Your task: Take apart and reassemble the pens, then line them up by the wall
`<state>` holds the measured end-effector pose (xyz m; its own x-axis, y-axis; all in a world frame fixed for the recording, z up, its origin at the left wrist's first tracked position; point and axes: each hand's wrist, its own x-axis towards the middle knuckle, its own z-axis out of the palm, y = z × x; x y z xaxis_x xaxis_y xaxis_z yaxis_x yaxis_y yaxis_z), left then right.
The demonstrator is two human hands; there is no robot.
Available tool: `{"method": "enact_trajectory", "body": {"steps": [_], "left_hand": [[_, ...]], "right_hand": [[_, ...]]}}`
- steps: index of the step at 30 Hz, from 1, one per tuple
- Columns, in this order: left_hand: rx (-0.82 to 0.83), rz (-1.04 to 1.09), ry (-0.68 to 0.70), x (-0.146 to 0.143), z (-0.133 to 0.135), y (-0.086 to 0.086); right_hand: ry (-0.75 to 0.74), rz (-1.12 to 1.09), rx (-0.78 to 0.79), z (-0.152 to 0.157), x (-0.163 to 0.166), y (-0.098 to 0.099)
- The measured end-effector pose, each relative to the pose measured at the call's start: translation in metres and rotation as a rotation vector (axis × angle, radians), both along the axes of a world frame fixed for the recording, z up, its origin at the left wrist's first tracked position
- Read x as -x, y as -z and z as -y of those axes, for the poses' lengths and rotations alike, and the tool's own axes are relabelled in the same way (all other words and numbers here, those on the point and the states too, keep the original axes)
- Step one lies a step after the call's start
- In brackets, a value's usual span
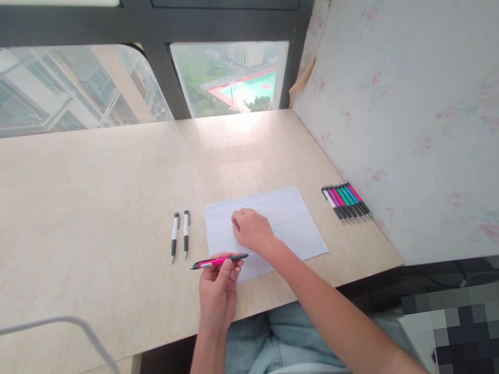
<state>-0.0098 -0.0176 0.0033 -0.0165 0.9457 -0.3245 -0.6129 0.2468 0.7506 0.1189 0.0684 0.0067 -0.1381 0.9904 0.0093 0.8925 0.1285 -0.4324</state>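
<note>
My left hand (218,288) pinches a pink and black pen (220,261) and holds it level over the near left corner of a white sheet of paper (292,221). The pen's tip points right. My right hand (251,229) rests closed on the sheet with its fingers curled under; whether it holds anything is hidden. Two white and black pens (180,235) lie side by side on the table left of the sheet.
A row of several pens in pink, green and white (347,201) lies right of the sheet, close to the flowered wall panel (428,98). The beige table (72,226) runs to a window at the back. A white wire frame (100,353) stands at the near left.
</note>
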Motion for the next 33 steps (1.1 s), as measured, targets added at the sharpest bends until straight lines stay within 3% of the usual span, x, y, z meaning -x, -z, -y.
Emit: {"method": "enact_trajectory", "body": {"steps": [6, 11, 15, 19, 23, 33], "left_hand": [[0.004, 0.003, 0.003, 0.001, 0.0, 0.001], [0.003, 0.014, -0.002, 0.001, -0.001, 0.003], [0.007, 0.019, 0.001, 0.001, 0.001, 0.001], [-0.005, 0.02, 0.023, -0.001, 0.002, -0.002], [-0.02, 0.016, 0.026, -0.004, 0.004, -0.003], [0.049, 0.058, -0.092, 0.0, 0.001, -0.001]], "right_hand": [[-0.017, -0.006, 0.0, 0.002, -0.001, -0.002], [0.033, -0.162, -0.05, 0.008, -0.008, -0.005], [0.09, -0.544, -0.055, 0.028, -0.02, -0.009], [0.024, -0.943, 0.138, 0.055, -0.027, -0.016], [-0.038, -0.885, 0.125, 0.074, -0.027, -0.025], [0.052, -0.774, 0.037, 0.083, -0.048, -0.025]]}}
